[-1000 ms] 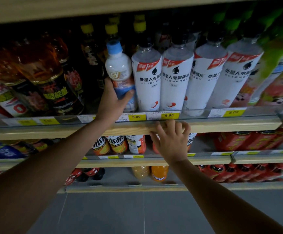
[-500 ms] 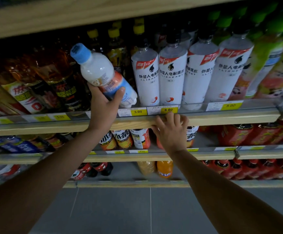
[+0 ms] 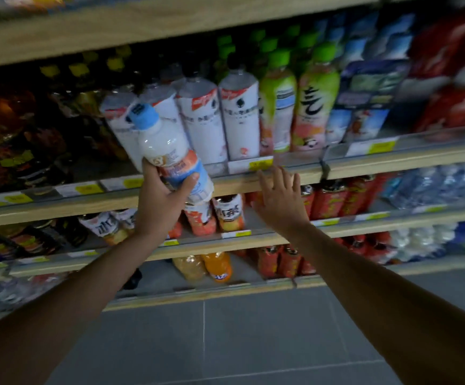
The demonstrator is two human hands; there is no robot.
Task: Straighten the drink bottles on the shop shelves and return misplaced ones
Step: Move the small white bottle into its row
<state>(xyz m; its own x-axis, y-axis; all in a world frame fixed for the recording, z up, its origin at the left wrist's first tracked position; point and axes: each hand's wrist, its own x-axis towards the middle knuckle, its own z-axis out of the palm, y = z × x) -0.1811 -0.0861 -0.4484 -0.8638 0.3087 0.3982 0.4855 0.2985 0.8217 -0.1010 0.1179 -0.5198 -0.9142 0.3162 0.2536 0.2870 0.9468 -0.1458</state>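
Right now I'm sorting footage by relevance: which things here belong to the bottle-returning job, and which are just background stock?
In the job:
left hand
blue-capped white bottle in its grip
right hand, open at the shelf edge

Just stock:
green-capped bottles
orange soda bottle

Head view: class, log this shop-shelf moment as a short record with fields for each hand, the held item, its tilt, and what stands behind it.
left hand: gripping the blue-capped bottle around its lower half
right hand: open, empty, fingers spread at the shelf edge
held item: milky white drink, orange and blue label
tilt: cap leans up and left, off the shelf
behind it: row of white-labelled bottles, upright
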